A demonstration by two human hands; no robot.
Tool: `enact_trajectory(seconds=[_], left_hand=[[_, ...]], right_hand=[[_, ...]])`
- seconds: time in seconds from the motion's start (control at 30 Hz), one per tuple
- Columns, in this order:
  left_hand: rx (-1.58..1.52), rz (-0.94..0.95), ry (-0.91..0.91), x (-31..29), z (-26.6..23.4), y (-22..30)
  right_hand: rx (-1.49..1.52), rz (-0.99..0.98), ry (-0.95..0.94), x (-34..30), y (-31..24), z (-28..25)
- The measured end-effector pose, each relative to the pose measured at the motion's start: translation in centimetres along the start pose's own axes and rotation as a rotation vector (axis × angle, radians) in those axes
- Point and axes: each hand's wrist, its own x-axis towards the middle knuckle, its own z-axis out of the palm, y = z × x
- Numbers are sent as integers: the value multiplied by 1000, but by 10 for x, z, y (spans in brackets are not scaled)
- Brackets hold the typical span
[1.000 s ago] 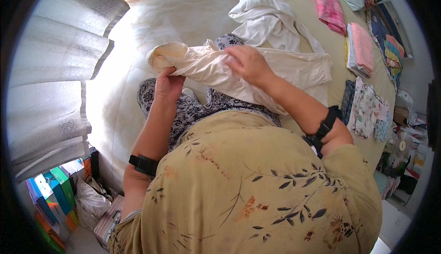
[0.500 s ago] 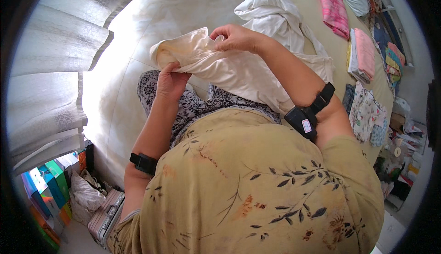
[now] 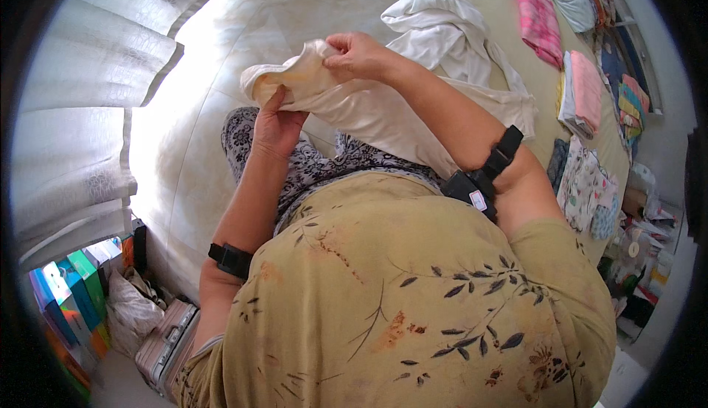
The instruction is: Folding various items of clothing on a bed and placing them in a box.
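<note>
Toward twelve o'clock, over the person's lap, the cream cloth [image 3: 372,113] hangs between the two hands, its loose end at ten to eleven o'clock and its body trailing toward one o'clock behind the right forearm; whether it joins the pale cloth beyond that arm cannot be told. The left hand [image 3: 280,129], between ten and eleven o'clock, is closed on the near edge of that end, thumb on top. The right hand [image 3: 358,57], at twelve, pinches the far edge between thumb and bent fingers, so a curved opening stands between the two grips. The cloth looks thin, light and soft, with small creases and a slack drape over the patterned trousers [image 3: 243,133]; it probably slumps wherever it is unsupported and slides little against bare skin. Nothing about it seems fragile. The thicker-looking rim at the end likely gives the surest hold, a thumb-and-finger pinch at two spread points keeping it taut, whereas a grip on the middle would only bunch it. At one o'clock a crumpled white cloth [image 3: 439,28] lies on the bed [image 3: 547,102], and near two o'clock sits a folded stack [image 3: 585,98], both apart from the hands.
</note>
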Motion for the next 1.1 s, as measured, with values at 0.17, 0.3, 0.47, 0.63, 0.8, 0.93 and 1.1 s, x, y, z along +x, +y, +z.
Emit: enact_trajectory(seconds=[0.17, 0.3, 0.47, 0.63, 0.8, 0.93, 1.1], left_hand=[[66, 65, 65, 2, -4, 4], [-18, 63, 166, 0, 2, 6], [-77, 70, 86, -3, 8, 8], [-104, 63, 23, 1, -5, 12], [-249, 6, -89, -1, -17, 14], [-100, -45, -106, -1, -12, 9], [93, -197, 165, 10, 0, -3]], right_hand=[[94, -354, 203, -17, -7, 12], [175, -297, 143, -28, -15, 21], [-743, -821, 646, -27, -5, 24], [-913, -855, 515, -37, 14, 21], [-811, -808, 446, -36, 27, 7], [-472, -563, 180, -38, 19, 10], [-468, -491, 91, -24, 15, 19]])
